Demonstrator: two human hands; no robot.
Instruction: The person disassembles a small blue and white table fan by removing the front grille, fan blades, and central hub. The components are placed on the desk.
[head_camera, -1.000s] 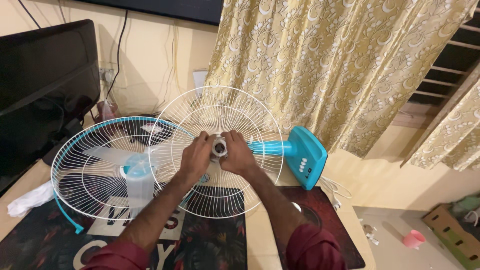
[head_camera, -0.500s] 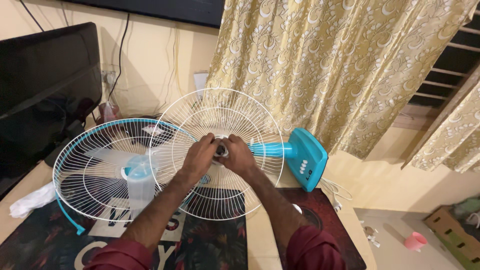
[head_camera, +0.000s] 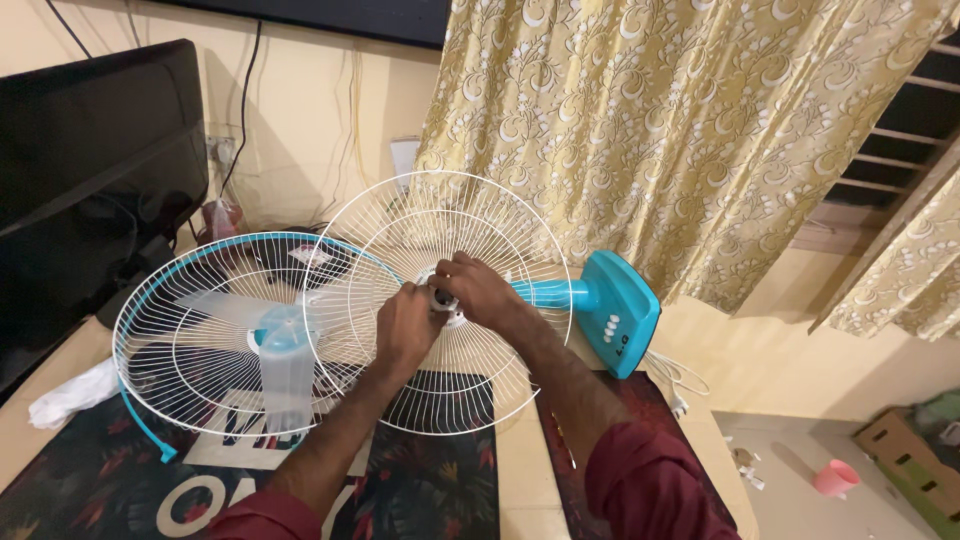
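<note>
both hands are gripping the hub of the white rear fan guard (head_camera: 440, 300): left hand (head_camera: 405, 325) is pinching it from seven o'clock, right hand (head_camera: 480, 290) is closing on it from two o'clock. front guard with blue rim (head_camera: 200, 340) is leaning at nine o'clock, overlapping; teal fan base (head_camera: 620, 310) is lying at three o'clock on the desk (head_camera: 520, 470).

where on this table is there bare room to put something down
One free patch is the dark floral mat at the near left, bordered by the blue-rimmed grille and the white cloth. Another is the tan strip between the two mats. The centre is crowded: both hands work at the hub of the white grille.
</note>
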